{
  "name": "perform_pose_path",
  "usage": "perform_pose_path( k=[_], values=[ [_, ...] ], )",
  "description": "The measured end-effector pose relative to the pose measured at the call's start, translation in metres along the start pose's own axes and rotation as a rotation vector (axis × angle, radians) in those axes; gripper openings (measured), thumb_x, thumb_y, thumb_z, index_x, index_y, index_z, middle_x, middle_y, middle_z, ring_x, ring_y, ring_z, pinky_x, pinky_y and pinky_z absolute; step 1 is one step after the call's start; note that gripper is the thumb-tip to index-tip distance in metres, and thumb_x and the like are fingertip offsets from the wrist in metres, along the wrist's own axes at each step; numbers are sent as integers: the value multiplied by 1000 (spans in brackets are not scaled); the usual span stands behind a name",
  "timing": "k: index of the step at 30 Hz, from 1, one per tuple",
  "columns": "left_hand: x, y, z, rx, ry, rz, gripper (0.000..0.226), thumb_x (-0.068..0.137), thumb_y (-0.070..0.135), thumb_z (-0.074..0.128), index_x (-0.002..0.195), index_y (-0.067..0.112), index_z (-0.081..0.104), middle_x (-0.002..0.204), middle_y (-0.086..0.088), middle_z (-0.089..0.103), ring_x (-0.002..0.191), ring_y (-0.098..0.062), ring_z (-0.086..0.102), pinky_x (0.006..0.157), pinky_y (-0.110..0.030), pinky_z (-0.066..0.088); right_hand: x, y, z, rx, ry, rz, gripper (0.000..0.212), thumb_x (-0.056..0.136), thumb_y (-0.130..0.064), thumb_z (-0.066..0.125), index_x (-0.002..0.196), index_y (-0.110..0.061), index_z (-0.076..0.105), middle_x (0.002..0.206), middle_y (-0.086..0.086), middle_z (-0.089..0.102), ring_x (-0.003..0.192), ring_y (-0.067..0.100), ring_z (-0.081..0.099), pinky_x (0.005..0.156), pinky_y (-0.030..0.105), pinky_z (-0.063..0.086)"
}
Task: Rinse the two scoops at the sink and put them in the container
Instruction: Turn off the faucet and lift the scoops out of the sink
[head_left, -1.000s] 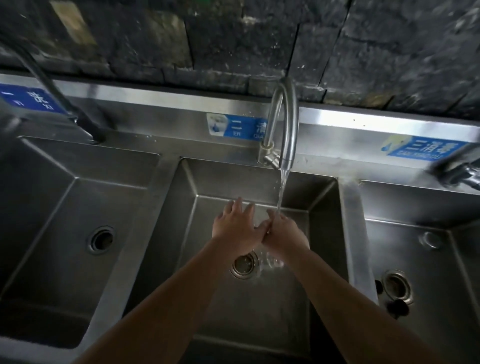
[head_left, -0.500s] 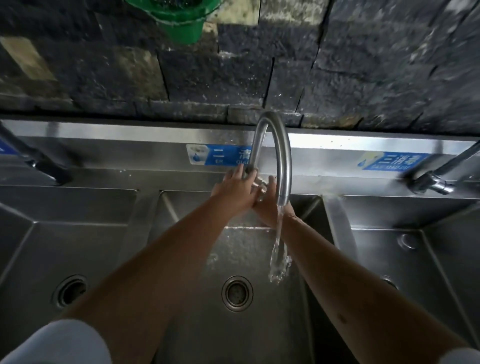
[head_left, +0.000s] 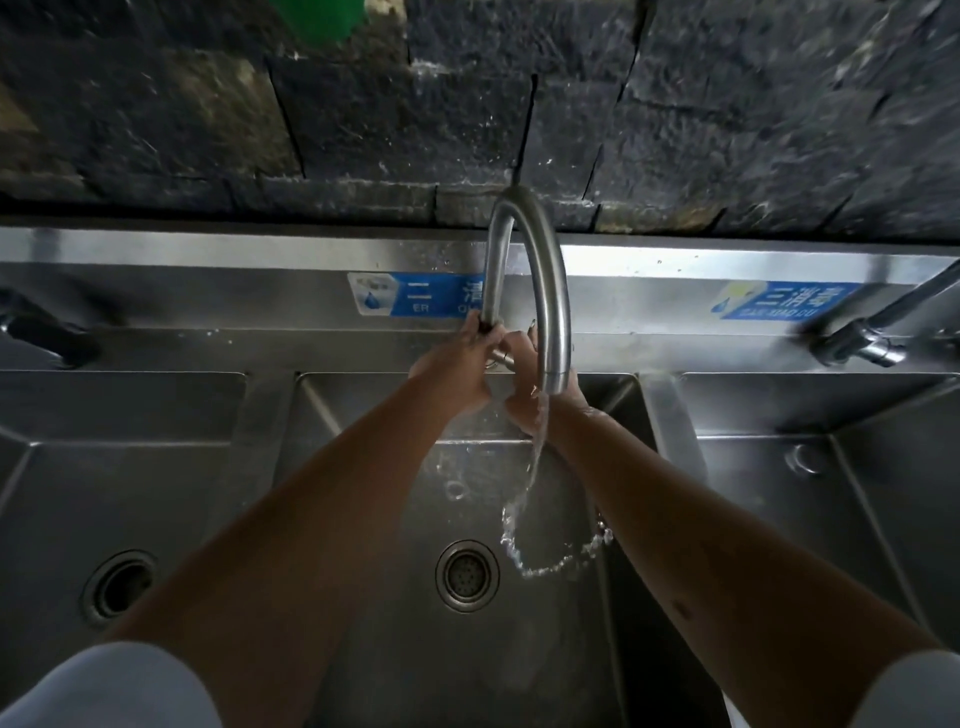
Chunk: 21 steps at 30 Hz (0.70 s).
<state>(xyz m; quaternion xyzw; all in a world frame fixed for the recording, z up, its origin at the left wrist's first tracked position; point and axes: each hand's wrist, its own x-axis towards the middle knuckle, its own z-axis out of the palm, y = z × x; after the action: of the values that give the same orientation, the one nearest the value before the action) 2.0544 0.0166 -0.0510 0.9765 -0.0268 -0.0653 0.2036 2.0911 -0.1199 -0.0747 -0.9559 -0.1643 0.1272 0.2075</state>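
Head view, middle basin of a three-basin steel sink (head_left: 613, 623). I have both hands at the base of the curved tap (head_left: 545, 291), far side of the basin. Left hand (head_left: 457, 371): fingers reach up to the tap's riser pipe, just under the blue label (head_left: 415, 296); they touch it, but whether they curl round it I cannot tell. Right hand (head_left: 524, 364): sits beside the small valve stub at the tap's foot, half hidden behind the spout, so grip cannot be told either. Water (head_left: 535, 467) runs from the spout, past the right wrist, and splashes near the drain (head_left: 466, 574).

Judgement: hands are placed there to work the valve, prob. to set or stop the flow, w/ the left steadying the pipe.

Scoops and container: neither shows anywhere in view; both hands carry none. Where they lie relative to the hands cannot be told. Green object (head_left: 322, 18) at top edge, on the wall, unidentified.
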Motion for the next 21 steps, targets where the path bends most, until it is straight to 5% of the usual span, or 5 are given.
perform_pose_path(
  k=[2, 6, 10, 16, 21],
  values=[
    [-3, 1, 3, -36, 2, 5, 93, 76, 18, 74, 151, 30, 22, 164, -5, -2, 133, -36, 44, 97, -43, 51, 2, 6, -2, 50, -23, 45, 76, 83, -17, 68, 151, -23, 34, 157, 8, 35, 146, 26, 28, 118, 40, 29],
    [-6, 10, 5, -41, -5, -59, 101, 73, 27, 79, 152, 32, 16, 163, -3, -9, 136, -36, 41, 97, -37, 47, -3, 6, 0, 107, 9, 25, 56, 98, -8, 52, 150, -13, 35, 155, 13, 37, 144, 27, 31, 92, -9, 18],
    [-6, 15, 6, -9, -41, -106, 108, 72, 26, 80, 152, 35, 9, 162, -1, -15, 136, -38, 39, 95, -40, 48, -12, 0, -3, -67, -56, -60, 76, 89, -33, 62, 155, -25, 25, 166, 8, 19, 154, 28, 1, 124, 45, 18],
    [-8, 14, 0, -37, -96, -91, 98, 77, 28, 73, 152, 33, 11, 162, -6, -11, 141, -38, 30, 104, -42, 39, -25, -4, -14, -245, -136, -33, 85, 91, -14, 54, 159, -26, 5, 169, 6, 1, 154, 26, -6, 121, 50, 18],
    [-35, 27, -1, 42, -145, -71, 80, 82, 38, 64, 150, 35, 21, 164, -2, 7, 137, -34, 38, 103, -49, 44, -51, -3, -33, -213, -147, -34, 87, 85, -22, 68, 157, -23, 18, 165, 8, 18, 152, 30, 10, 118, 52, 22]
  ],
)
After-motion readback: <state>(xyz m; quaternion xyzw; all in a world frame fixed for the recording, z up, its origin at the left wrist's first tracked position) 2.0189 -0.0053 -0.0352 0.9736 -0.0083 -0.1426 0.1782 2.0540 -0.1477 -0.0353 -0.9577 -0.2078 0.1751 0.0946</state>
